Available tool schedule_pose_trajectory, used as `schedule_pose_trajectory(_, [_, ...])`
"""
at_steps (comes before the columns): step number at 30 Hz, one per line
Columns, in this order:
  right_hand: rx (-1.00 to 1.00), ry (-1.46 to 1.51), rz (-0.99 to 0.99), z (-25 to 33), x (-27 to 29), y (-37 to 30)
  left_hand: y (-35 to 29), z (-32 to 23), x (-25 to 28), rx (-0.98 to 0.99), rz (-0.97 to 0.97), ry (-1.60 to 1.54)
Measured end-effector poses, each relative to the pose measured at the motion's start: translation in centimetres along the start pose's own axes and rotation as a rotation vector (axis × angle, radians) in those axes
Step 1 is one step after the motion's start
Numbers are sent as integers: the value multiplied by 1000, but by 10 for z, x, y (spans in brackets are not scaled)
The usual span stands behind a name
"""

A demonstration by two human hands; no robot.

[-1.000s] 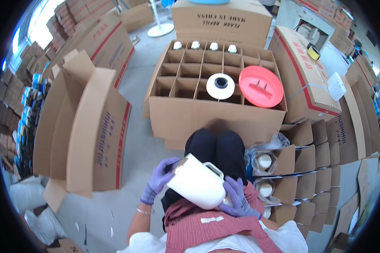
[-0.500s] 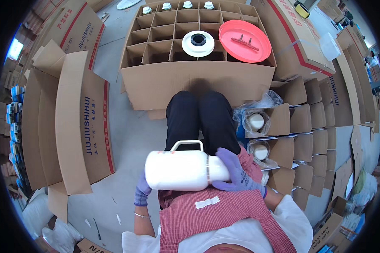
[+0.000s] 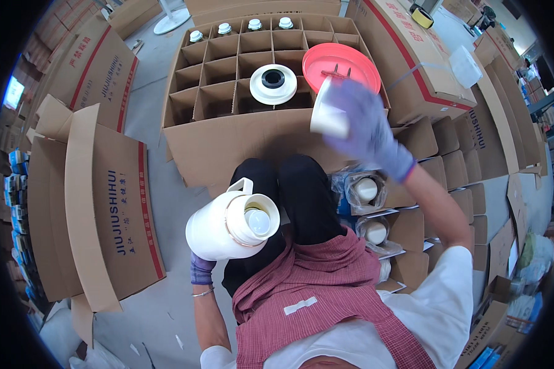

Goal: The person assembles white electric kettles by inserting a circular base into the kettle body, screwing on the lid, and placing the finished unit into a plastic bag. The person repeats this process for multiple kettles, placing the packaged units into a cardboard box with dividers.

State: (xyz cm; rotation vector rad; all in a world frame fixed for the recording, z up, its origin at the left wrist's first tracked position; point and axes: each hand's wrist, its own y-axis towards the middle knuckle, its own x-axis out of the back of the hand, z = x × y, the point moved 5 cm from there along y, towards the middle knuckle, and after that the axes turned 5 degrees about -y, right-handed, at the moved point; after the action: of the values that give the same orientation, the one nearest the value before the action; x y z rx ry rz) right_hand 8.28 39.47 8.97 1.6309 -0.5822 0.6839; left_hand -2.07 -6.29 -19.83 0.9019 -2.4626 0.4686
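A white vacuum flask [image 3: 216, 230] with a loop handle rests tilted over my lap, its mouth turned to the right and up. Under its base is my left hand [image 3: 202, 269] in a purple glove, gripping it with most fingers hidden. The cup lid is off, and a pale translucent stopper [image 3: 257, 222] shows in the neck. My gloved right hand [image 3: 368, 126], smeared by motion, holds the white cup lid [image 3: 330, 117] in front of a round red tray [image 3: 345, 60]. Dark reddish pointed pieces [image 3: 337, 71] lie on that tray.
A divided carton [image 3: 277, 138] stands ahead, carrying the red tray and a white disc with a black ring [image 3: 273, 85]. Several white-capped bottles [image 3: 255, 24] fill its far row. Wrapped white-topped flasks [image 3: 366, 190] sit in a carton at right. An open carton [image 3: 114, 209] stands left.
The cup lid has come off the flask; my right hand has carried it up and forward toward the red tray. The flask has tipped from lying sideways, its mouth now facing up toward me.
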Motion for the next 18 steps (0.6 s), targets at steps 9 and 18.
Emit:
schedule_pose_trajectory(9, [-128,117,166,-51,-97,18,-14,36,-14,-11,7,119])
schedule_pose_trajectory(18, [-164,1251,209,147,-40,35,39,-14,-13,-9,74,-37])
